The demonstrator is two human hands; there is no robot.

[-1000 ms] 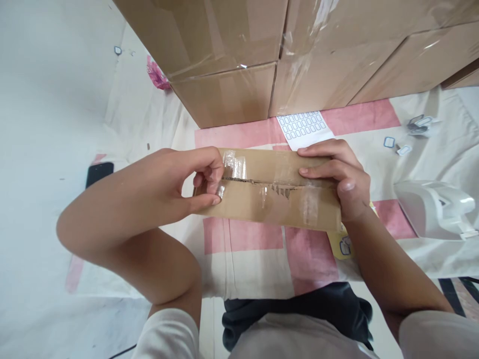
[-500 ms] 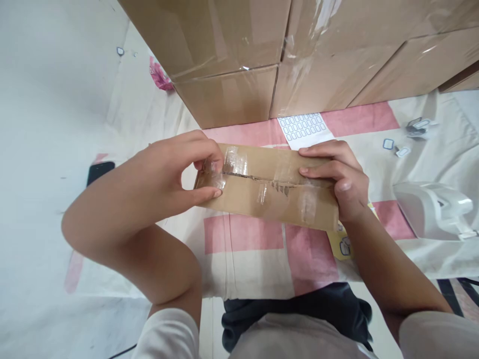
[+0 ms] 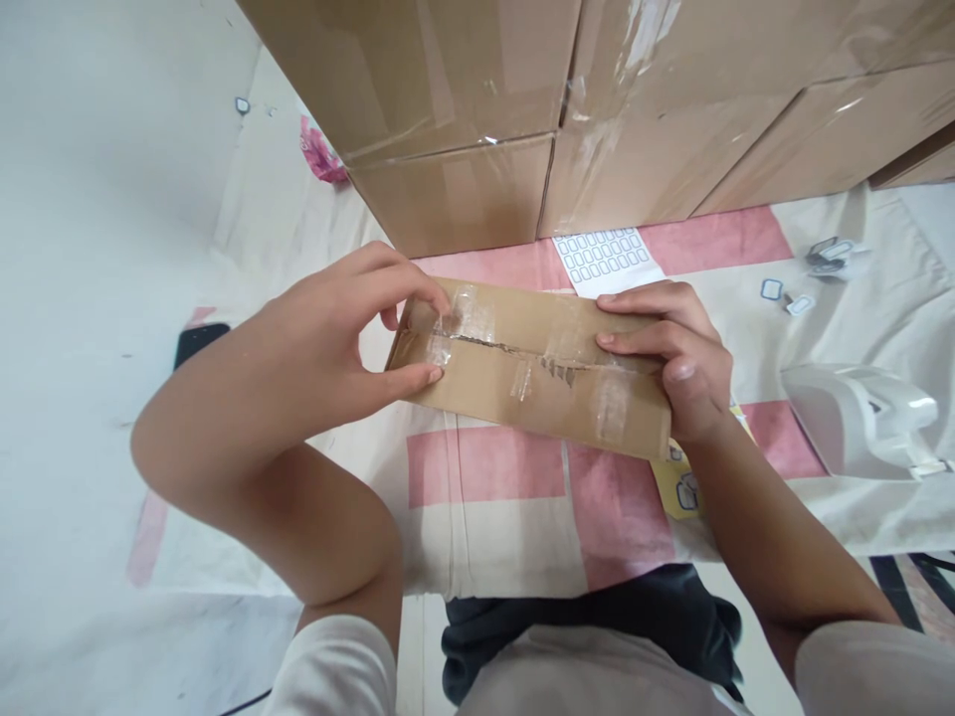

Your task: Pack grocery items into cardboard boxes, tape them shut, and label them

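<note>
A flat brown cardboard box (image 3: 552,328) is tilted towards me, its ragged lengthwise seam facing up and patched with short strips of clear tape (image 3: 473,313). At its left end is my left hand (image 3: 380,323), thumb and forefinger apart. Its fingertips touch the taped face on either side of the seam. My right hand (image 3: 678,353) grips the right end, two fingers lying across the top face; part of the thumb shows near the edge. The underside of the box is hidden.
Large taped cartons (image 3: 455,199) stand along the far side of a pink-and-white cloth (image 3: 484,462). A label sheet (image 3: 608,256) lies before them. Right are loose labels (image 3: 798,304) and a white device (image 3: 858,418); left, a dark phone-like object (image 3: 201,341). A yellow sheet (image 3: 675,492) is partly covered.
My left forefinger has straightened and lifted away from the thumb, widening the gap between them. The box's left end has risen slightly in view. My right hand keeps its grip.
</note>
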